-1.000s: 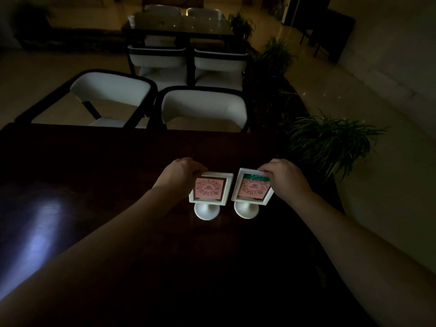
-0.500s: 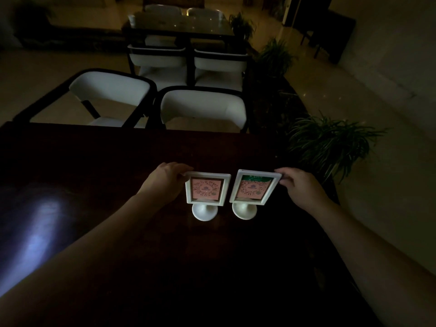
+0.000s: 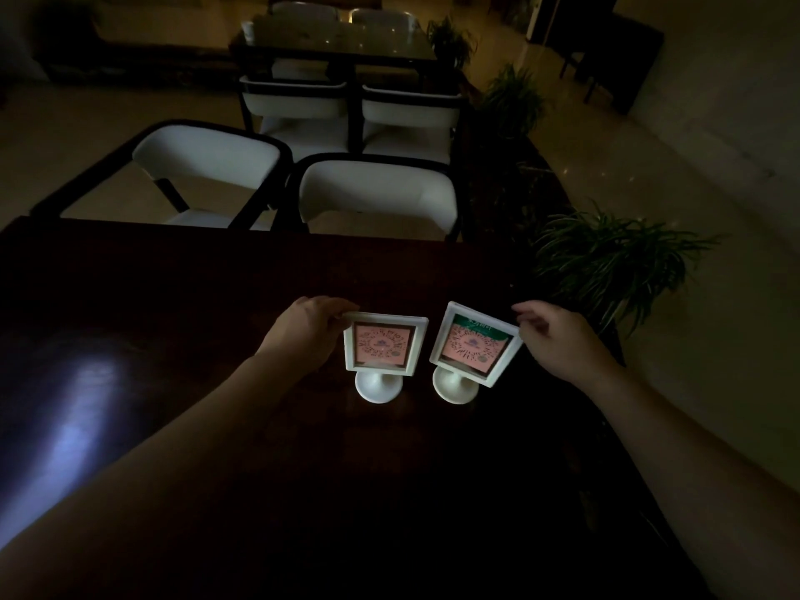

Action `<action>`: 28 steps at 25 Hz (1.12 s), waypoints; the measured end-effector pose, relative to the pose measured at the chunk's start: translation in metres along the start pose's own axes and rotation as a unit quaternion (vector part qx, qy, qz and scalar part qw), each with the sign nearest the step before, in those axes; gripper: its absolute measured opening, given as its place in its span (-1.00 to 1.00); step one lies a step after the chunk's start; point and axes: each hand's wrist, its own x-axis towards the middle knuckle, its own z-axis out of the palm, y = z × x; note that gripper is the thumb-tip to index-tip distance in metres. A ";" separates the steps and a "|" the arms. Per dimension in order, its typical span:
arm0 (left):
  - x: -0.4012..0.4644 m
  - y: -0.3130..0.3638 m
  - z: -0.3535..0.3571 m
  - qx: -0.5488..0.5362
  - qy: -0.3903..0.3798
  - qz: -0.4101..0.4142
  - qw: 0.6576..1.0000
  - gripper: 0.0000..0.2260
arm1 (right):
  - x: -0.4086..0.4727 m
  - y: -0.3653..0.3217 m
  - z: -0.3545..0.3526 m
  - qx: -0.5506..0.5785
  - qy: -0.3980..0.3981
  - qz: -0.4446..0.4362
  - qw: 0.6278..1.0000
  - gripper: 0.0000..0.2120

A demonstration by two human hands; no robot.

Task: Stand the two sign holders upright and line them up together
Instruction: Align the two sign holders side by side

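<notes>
Left hand point(image 3: 305, 329) pinches the left holder point(image 3: 383, 346); right hand point(image 3: 558, 335) pinches the tilted right holder point(image 3: 474, 344), which may topple.

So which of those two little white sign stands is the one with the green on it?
Start at the dark table, near its right edge beside the leafy plant. Two white sign holders stand there side by side on round feet. It is the right sign holder, by the right hand: green strip on top, frame skewed, unlike the left sign holder.
</notes>
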 end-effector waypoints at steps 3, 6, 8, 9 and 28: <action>0.000 0.001 0.001 -0.003 0.010 -0.002 1.000 -0.75 | 0.001 0.000 0.000 -0.011 -0.010 -0.044 0.999 -0.78; 0.000 0.004 0.002 0.007 0.008 -0.013 1.000 -0.75 | 0.005 -0.002 0.003 -0.023 -0.005 -0.064 0.998 -0.86; 0.000 0.004 0.002 -0.005 0.005 -0.021 1.000 -0.76 | 0.008 -0.002 0.005 -0.035 0.001 -0.077 0.996 -0.87; 0.001 0.004 0.003 -0.013 0.005 -0.024 1.000 -0.76 | 0.009 -0.003 0.005 -0.040 0.001 -0.084 0.996 -0.87; -0.006 0.012 0.001 0.003 0.009 -0.015 1.000 -0.76 | 0.012 -0.012 0.015 -0.053 0.019 -0.081 0.995 -0.88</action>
